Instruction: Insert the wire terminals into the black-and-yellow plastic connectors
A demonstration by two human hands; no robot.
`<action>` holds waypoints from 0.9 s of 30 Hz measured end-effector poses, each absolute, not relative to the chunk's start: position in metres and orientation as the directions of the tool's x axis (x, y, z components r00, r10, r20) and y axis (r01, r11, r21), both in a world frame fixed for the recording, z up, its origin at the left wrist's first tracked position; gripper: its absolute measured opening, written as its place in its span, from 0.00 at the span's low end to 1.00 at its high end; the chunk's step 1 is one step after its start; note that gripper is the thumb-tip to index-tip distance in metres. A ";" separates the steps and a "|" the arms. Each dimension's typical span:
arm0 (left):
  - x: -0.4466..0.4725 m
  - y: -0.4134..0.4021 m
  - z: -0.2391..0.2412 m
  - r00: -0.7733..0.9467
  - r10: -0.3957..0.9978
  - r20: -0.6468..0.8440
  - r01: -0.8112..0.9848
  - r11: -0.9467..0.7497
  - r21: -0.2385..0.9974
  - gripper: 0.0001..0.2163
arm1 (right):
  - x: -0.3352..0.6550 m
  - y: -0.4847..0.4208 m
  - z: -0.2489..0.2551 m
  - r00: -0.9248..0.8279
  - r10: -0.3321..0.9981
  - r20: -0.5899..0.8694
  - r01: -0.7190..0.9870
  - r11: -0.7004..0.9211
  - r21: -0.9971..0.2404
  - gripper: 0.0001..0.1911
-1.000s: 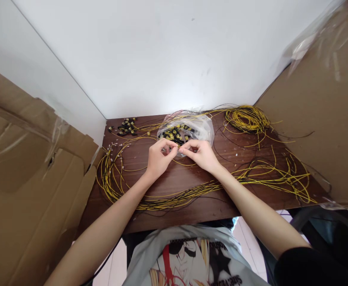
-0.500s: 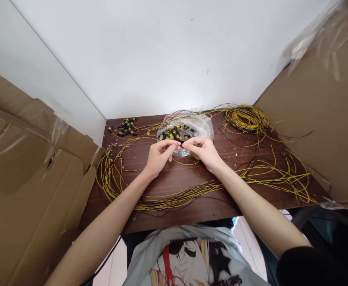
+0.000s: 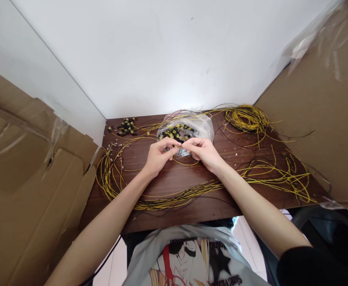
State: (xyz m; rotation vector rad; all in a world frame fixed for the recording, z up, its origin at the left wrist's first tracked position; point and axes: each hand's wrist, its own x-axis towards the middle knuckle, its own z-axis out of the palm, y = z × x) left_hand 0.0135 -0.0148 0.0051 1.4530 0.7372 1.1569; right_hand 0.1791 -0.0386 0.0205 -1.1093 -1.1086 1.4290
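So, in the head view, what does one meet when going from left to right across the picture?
cardboard sheet → pile of small black and yellow parts → left hand → right hand → coil of yellow wire → cardboard panel. The plastic bag and loose wires overlap these, so they are left out.

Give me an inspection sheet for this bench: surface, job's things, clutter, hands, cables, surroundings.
Surface: dark wooden table, with a few pale specks on it.
Job's things: yellow wire pinched between both hands; clear bag of small black-and-yellow parts just behind them.
Clutter: loose parts pile at the back left corner.
Hands: left hand and right hand meet fingertip to fingertip, both closed on the wire; whether a part is held too is too small to tell.
Cables: wire coil at the back right; wire bundles at the left, front and right, yellow with some black strands.
Surroundings: cardboard sheets on both sides; white wall behind.
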 end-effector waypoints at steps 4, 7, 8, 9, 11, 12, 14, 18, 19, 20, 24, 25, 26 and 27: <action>0.013 -0.015 0.005 0.328 0.907 0.265 -0.145 -0.229 0.963 0.05 | 0.179 -0.038 0.018 -0.116 0.990 -0.075 -0.158 -0.093 -0.983 0.14; 0.013 -0.015 0.005 0.324 0.908 0.267 -0.141 -0.233 0.962 0.05 | 0.179 -0.037 0.017 -0.105 0.992 -0.069 -0.148 -0.084 -0.985 0.15; 0.013 -0.015 0.005 0.322 0.909 0.267 -0.138 -0.234 0.963 0.05 | 0.178 -0.037 0.017 -0.098 0.993 -0.067 -0.143 -0.081 -0.986 0.15; 0.013 -0.015 0.005 0.320 0.909 0.266 -0.133 -0.235 0.963 0.05 | 0.178 -0.037 0.017 -0.092 0.994 -0.066 -0.139 -0.078 -0.987 0.15; 0.014 -0.016 0.006 0.314 0.911 0.268 -0.122 -0.241 0.963 0.05 | 0.178 -0.037 0.018 -0.082 0.994 -0.066 -0.132 -0.077 -0.988 0.16; 0.014 -0.016 0.006 0.309 0.911 0.272 -0.115 -0.248 0.962 0.05 | 0.178 -0.037 0.018 -0.081 0.994 -0.068 -0.128 -0.078 -0.989 0.16; 0.014 -0.017 0.006 0.301 0.910 0.286 -0.099 -0.269 0.958 0.05 | 0.178 -0.037 0.018 -0.081 0.994 -0.068 -0.122 -0.078 -0.989 0.17; 0.014 -0.017 0.005 0.291 0.898 0.329 -0.052 -0.328 0.943 0.05 | 0.178 -0.037 0.018 -0.083 0.995 -0.061 -0.107 -0.069 -0.992 0.17; 0.014 -0.017 0.005 0.290 0.895 0.338 -0.038 -0.342 0.939 0.05 | 0.178 -0.037 0.017 -0.081 0.995 -0.061 -0.104 -0.069 -0.992 0.17; 0.014 -0.017 0.004 0.290 0.892 0.346 -0.026 -0.354 0.935 0.05 | 0.178 -0.037 0.017 -0.080 0.995 -0.061 -0.102 -0.069 -0.992 0.17; 0.014 -0.017 0.004 0.286 0.890 0.354 -0.002 -0.369 0.929 0.05 | 0.178 -0.037 0.016 -0.086 0.995 -0.055 -0.100 -0.064 -0.993 0.16; 0.014 -0.017 0.004 0.284 0.891 0.353 0.001 -0.369 0.930 0.05 | 0.178 -0.037 0.016 -0.087 0.995 -0.052 -0.098 -0.060 -0.993 0.16; 0.014 -0.017 0.004 0.282 0.893 0.351 0.002 -0.367 0.930 0.05 | 0.178 -0.037 0.016 -0.087 0.995 -0.049 -0.097 -0.057 -0.994 0.16; 0.014 -0.017 0.004 0.280 0.894 0.349 0.003 -0.364 0.931 0.05 | 0.178 -0.037 0.016 -0.087 0.995 -0.047 -0.095 -0.055 -0.994 0.16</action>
